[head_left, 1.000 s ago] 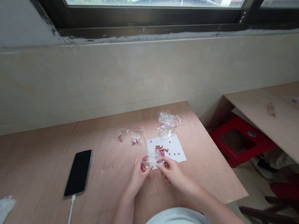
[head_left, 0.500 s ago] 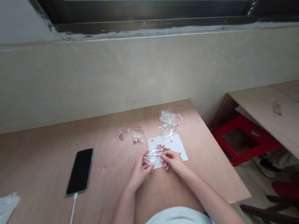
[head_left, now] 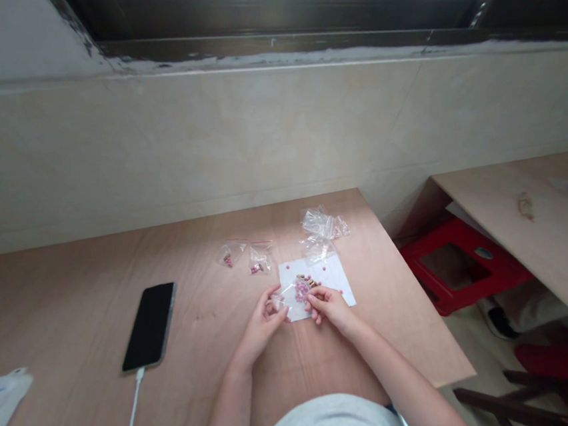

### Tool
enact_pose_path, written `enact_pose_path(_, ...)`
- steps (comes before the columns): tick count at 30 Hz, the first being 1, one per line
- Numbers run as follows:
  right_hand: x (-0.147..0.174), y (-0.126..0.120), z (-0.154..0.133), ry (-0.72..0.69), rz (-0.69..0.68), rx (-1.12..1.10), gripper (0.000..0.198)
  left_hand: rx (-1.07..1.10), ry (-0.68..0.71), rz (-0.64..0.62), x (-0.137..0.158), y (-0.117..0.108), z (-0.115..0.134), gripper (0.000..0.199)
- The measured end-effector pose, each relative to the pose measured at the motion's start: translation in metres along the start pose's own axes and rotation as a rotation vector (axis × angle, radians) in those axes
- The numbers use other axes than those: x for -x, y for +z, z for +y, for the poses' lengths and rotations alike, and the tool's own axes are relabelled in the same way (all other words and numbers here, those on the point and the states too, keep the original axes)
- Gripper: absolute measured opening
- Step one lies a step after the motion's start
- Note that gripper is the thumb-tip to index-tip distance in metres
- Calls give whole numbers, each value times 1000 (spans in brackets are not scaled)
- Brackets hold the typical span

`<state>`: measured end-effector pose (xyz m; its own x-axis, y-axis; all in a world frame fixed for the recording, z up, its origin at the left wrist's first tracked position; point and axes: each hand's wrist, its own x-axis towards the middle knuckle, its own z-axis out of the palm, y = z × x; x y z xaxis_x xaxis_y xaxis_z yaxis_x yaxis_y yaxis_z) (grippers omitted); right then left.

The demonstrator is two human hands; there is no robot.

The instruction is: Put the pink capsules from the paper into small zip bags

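Observation:
My left hand [head_left: 265,314] is closed on a small clear plastic bag [head_left: 278,301] at the left edge of a white sheet of paper [head_left: 339,276]. On the sheet lies a pile of pink beads [head_left: 300,288], with several gold-coloured pieces [head_left: 310,280] at its far side. A few single beads are scattered nearer the sheet's edges. My right hand [head_left: 327,304] is at the pile's right side, thumb and forefinger pinched together. Whatever sits between those fingertips is too small to make out.
Two small filled bags, the left [head_left: 231,253] and the right [head_left: 260,259], lie beyond my left hand. Loose clear bags [head_left: 323,226] are heaped behind the sheet. A phone [head_left: 149,326] with a white cable [head_left: 133,415] lies left. A red stool [head_left: 462,263] stands beyond the table's right edge.
My left hand has shifted slightly left and down with the bag, which has drawn off the pile, so more pink beads show. My right hand has stayed nearly in place.

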<state>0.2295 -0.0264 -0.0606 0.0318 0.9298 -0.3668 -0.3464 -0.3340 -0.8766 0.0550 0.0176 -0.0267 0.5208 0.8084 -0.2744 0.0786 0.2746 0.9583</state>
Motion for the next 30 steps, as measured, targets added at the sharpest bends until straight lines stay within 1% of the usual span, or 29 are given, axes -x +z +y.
enact_pose_path(6,1,1,-4,7,-29,-4,37,12,12,21,-5,7,6,52)
enact_pose_path(10,4,2,-8,16,-50,-21,37,38,18,5,-5,11,11,49)
enact_pose_path(16,8,2,-12,37,-53,-11,41,28,54,23,-6,8,19,45)
enact_pose_path(21,11,2,-15,47,-67,4,40,4,48,42,-4,6,23,43)
enact_pose_path(25,15,5,-16,33,-39,16,40,27,51,71,7,5,24,43)
enact_pose_path(28,19,12,-18,-20,29,97,39,43,59,156,24,0,16,59)
enact_pose_path(30,22,19,-21,-87,79,179,37,59,51,169,39,-6,5,63)
